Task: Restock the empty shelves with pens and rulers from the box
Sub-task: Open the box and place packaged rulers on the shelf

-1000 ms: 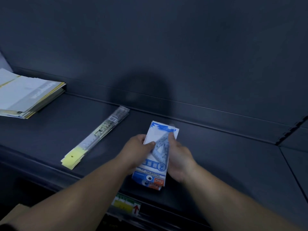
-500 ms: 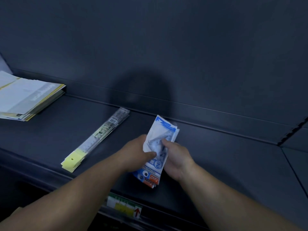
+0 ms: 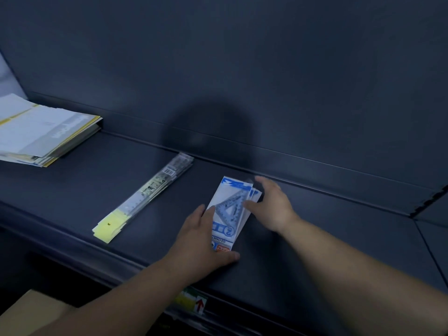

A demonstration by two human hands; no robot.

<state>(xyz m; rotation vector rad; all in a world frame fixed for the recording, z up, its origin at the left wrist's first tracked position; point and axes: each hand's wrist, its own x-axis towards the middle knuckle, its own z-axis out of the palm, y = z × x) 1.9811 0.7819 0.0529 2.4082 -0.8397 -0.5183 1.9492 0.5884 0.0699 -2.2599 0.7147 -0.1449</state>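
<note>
Shelf: A dark metal shelf [image 3: 327, 251] fills my feed, with a broad shadow on the panel behind it.

Paper stack: A pile of white and yellow booklets [image 3: 43, 134] lies at the far left, well apart from the work.

Box: One corner of the cardboard box [image 3: 29, 311] shows at lower left, below the shelf's front lip. I cannot see what is in it.

Long rulers: A bundle of long rulers [image 3: 145, 197] in clear sleeves lies flat and slanted, yellow hang tabs toward me, far end near the back ledge.

Set-square packs: A small stack of blue-and-white set-square packs [image 3: 230, 214] lies flat on the shelf to the right of the long rulers, not touching them. Its far right edges are fanned rather than flush.

Left hand: The left hand [image 3: 198, 241] is flat, fingers straight along the stack's left side and thumb across its near end. It grasps nothing.

Right hand: The right hand [image 3: 274, 207] is spread loosely, thumb on the top pack and fingertips near the far corner. It presses rather than grips.

Price tag: A yellow-and-green label [image 3: 194, 303] with a red arrow sits on the front rail.

Step, as I judge it: squaring the stack before letting go.

Risk: The glossy sleeves look slippery. An uneven push from either side could fan the packs further or skate the top one off. The near end lies close to the front lip, so a nudge toward me could tip packs over the edge.
</note>
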